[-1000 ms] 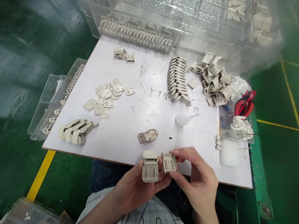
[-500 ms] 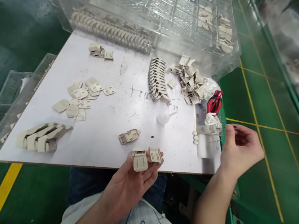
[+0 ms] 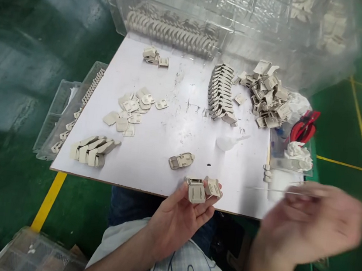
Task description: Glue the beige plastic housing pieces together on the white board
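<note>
My left hand (image 3: 178, 225), palm up at the board's front edge, holds two small beige plastic parts between thumb and fingers. One is a squarish part with a flap (image 3: 196, 193); the slotted beige piece (image 3: 213, 187) rests at the fingertips beside it. Blurred by motion, my right hand (image 3: 319, 218) pinches a thin needle-like rod (image 3: 269, 190) that points left over the board. A flat, boat-shaped beige part (image 3: 181, 160) lies just beyond the left hand, near a tiny black bit (image 3: 209, 165). Farther back sits a small white bottle with a thin spout (image 3: 228, 142).
On the white board (image 3: 151, 158) lie loose flat beige pieces (image 3: 122, 124), stacked angled parts (image 3: 91, 153), a curved row (image 3: 221, 92) and a heap (image 3: 271, 98). Clear divided boxes (image 3: 191, 0) stand behind. At right, red-handled cutters (image 3: 303, 130) lie in a small tray.
The view has shifted, so the board appears farther right. My right hand has come from beside the small tray toward the board's front right, bringing the rod. My left hand keeps its hold.
</note>
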{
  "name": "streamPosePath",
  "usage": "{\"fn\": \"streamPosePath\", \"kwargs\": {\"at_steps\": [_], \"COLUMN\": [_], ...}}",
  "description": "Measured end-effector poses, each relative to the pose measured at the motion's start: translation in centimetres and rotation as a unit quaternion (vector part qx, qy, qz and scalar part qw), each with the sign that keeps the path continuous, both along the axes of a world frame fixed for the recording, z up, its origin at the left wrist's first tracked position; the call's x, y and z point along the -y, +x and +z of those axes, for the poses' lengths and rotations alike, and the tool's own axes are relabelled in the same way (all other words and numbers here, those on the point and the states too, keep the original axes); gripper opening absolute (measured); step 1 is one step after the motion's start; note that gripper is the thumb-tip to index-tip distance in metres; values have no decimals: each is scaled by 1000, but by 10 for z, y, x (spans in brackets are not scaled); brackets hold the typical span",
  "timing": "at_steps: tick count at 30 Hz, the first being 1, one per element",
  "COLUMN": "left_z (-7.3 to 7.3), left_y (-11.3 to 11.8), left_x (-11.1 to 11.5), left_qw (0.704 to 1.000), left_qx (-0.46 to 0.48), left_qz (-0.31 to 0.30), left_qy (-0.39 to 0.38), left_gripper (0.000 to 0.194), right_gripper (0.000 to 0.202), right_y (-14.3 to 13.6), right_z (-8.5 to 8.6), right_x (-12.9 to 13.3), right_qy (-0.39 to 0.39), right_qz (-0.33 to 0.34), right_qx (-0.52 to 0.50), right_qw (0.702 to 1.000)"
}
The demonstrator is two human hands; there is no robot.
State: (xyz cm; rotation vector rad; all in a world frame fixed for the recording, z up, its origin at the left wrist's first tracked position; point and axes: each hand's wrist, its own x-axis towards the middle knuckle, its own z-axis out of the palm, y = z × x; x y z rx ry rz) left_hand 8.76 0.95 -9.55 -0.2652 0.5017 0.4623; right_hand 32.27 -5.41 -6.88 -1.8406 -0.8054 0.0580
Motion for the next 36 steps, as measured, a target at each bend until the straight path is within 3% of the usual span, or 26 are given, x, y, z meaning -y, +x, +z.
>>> {"fn": "streamPosePath", "kwargs": {"at_steps": [4, 8, 12, 16, 21, 25, 28, 32, 36], "left_z": [0, 0, 1, 2, 3, 4, 2, -2, -6], "left_y": [1, 3, 3, 2, 2, 2, 2, 0, -1], "left_x": [0, -1, -1, 0, -1, -2, -2, -1, -2], "left_qw": [1000, 1000, 1000, 1000, 1000, 1000, 1000, 999, 998], "left_qx": [3, 12, 14, 25, 13, 5, -6, -29, -54], "left_qz": [4, 5, 5, 5, 1, -3, -10, -21, -33], "left_qy": [-5, -3, 7, 14, 9, 14, 18, 21, 17], "left_gripper": [31, 31, 29, 29, 30, 29, 30, 31, 32], "right_gripper": [30, 24, 21, 22, 24, 22, 22, 21, 18], "right_y": [-58, -89, -94, -91, -90, -74, -41, 10, 37], "right_z": [-10, -14, -16, -17, -17, -13, -9, -5, -8], "right_x": [-25, -46, -48, -44, -43, -41, -36, -29, -27], "right_qy": [29, 118, 157, 176, 160, 210, 244, 237, 214], "right_qz": [71, 111, 124, 93, 82, 31, -82, -239, -255], "right_qx": [-65, -141, -183, -206, -202, -197, -45, 150, 205], "right_qw": [995, 977, 962, 958, 963, 957, 965, 930, 921]}}
